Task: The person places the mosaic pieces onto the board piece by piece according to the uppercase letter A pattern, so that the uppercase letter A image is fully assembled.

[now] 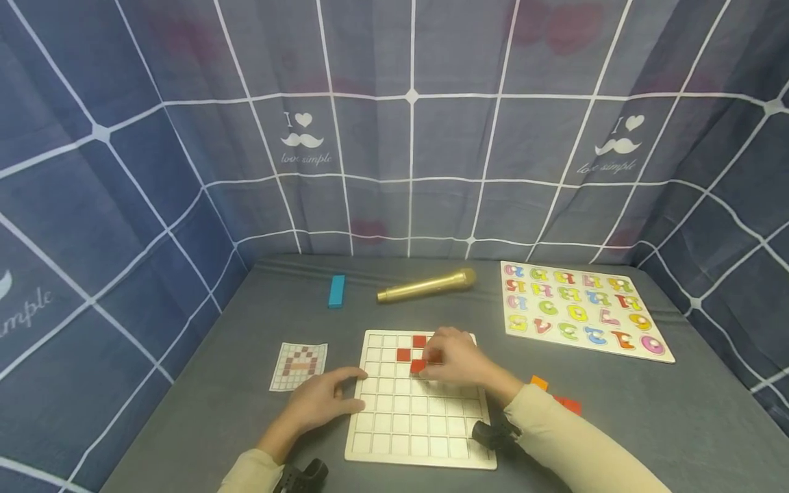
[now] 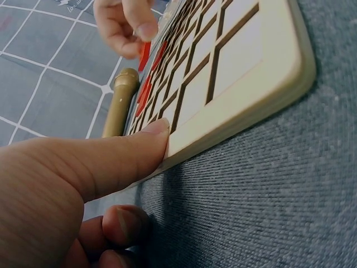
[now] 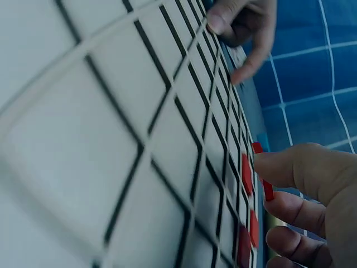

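From the head view, my left hand (image 1: pixel 320 399) touches the grid board's (image 1: pixel 419 424) left edge with loosely spread fingers, while my right hand (image 1: pixel 459 356) works over its far rows. The left wrist view shows my left thumb resting on the rim. In the right wrist view I pinch a tilted red tile (image 3: pixel 269 190) near the laid ones (image 3: pixel 247 174), apparently mid-placement; next, I judge, it needs squaring to a cell.

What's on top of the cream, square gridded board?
Red square tiles lie near the far edge of the board. The right grip pinches another red tile; whatever that grip covers in the head view cannot be seen.
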{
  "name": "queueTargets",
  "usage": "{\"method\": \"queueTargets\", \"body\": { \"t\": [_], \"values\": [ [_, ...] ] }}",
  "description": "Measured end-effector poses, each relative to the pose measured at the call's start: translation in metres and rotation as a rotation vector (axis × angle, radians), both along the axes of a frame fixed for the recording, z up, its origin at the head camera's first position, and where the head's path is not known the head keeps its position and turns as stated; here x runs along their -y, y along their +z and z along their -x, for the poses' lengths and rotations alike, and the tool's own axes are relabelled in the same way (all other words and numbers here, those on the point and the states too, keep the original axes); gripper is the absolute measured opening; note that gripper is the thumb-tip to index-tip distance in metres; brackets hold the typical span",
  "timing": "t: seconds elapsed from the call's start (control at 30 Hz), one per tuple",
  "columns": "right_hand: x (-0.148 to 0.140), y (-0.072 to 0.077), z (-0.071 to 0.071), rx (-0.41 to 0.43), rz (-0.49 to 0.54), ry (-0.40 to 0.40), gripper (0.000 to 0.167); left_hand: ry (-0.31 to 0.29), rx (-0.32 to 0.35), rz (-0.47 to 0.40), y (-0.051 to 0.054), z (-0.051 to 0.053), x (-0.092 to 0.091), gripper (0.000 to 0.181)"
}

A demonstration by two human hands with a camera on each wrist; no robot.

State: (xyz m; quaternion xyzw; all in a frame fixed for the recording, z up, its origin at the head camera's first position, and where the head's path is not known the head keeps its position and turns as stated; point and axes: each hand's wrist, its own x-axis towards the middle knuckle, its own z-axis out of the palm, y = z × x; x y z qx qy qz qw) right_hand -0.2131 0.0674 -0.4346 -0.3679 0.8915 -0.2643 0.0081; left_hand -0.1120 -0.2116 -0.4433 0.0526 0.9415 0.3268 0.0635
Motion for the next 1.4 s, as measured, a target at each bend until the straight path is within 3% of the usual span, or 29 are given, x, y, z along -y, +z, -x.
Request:
{"method": "queueTargets", "body": {
  "t": [0.5, 1.4],
  "values": [
    [0.042, -0.005, -0.001, 0.024, -0.044, 0.042, 0.019, -0.005, -0.009, 0.004, 0.000, 0.001, 0.000, 0.048],
    [0.053, -0.006, -0.003, 0.026, -0.033, 0.015, 0.022, 0.015, -0.010, 0.014, 0.000, 0.000, -0.001, 0.046]
  ]
}}
